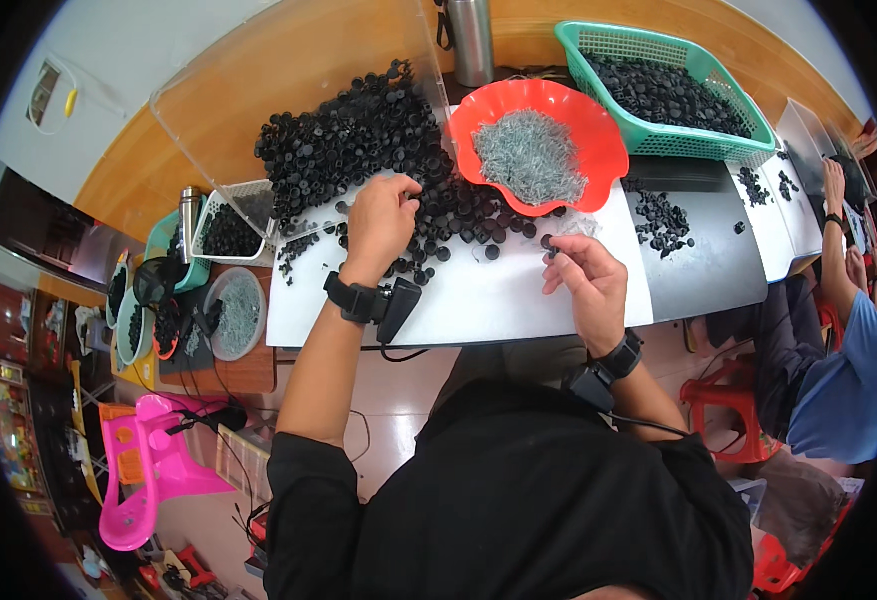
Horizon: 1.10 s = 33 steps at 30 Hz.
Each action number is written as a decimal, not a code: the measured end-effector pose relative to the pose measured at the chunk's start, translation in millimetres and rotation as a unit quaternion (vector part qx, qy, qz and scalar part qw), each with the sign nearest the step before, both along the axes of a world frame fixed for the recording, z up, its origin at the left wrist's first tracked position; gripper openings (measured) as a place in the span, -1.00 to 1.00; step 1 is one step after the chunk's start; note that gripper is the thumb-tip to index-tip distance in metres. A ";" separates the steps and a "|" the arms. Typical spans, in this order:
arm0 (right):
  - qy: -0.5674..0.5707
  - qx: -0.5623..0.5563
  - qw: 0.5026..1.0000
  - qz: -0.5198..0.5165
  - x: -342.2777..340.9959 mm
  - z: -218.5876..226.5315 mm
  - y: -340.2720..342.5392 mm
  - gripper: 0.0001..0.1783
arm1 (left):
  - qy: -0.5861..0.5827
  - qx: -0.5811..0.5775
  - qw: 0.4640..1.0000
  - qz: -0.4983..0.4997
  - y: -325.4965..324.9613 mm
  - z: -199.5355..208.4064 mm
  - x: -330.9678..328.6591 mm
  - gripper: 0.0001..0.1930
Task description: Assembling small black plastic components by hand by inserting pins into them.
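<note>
My right hand [592, 284] is at the front of the white work surface [478, 305], pinching a small black round plastic part [549, 246] between thumb and fingers. My left hand [382, 222] reaches over the heap of black plastic caps [353, 135], its fingers curled together at the heap's near edge; whatever they may hold is hidden. Loose caps spread from the heap toward the middle. Behind my right hand stands a red scalloped bowl [608, 150] full of thin silvery metal pieces [530, 155], too fine to name exactly.
A clear plastic bin [288, 50] lies tipped behind the heap. A green basket [648, 142] of black parts stands back right, near a steel flask [471, 40]. Small black parts [663, 222] lie on a dark board. Another person in blue [838, 380] sits far right; a pink stool [158, 460] is left.
</note>
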State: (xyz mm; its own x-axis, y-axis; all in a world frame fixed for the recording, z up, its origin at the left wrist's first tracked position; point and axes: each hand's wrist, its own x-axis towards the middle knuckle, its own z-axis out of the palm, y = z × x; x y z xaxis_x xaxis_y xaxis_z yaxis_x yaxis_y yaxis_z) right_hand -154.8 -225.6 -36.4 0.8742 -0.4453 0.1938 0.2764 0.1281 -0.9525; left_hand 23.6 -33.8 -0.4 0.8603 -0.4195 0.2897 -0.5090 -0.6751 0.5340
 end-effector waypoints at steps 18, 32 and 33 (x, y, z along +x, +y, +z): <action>0.002 0.018 1.000 0.010 0.4 -2.8 -3.7 -0.81 | 0.009 -0.045 0.999 -0.014 38.5 -0.3 3.8 -0.82; 0.009 0.011 1.000 0.008 -1.0 -2.9 -3.7 -0.80 | 0.021 -0.003 0.999 -0.031 27.4 5.5 1.7 -0.87; 0.009 0.014 1.000 0.009 -1.1 -2.8 -3.3 -0.81 | 0.010 0.014 1.000 -0.023 29.0 4.6 5.3 -0.88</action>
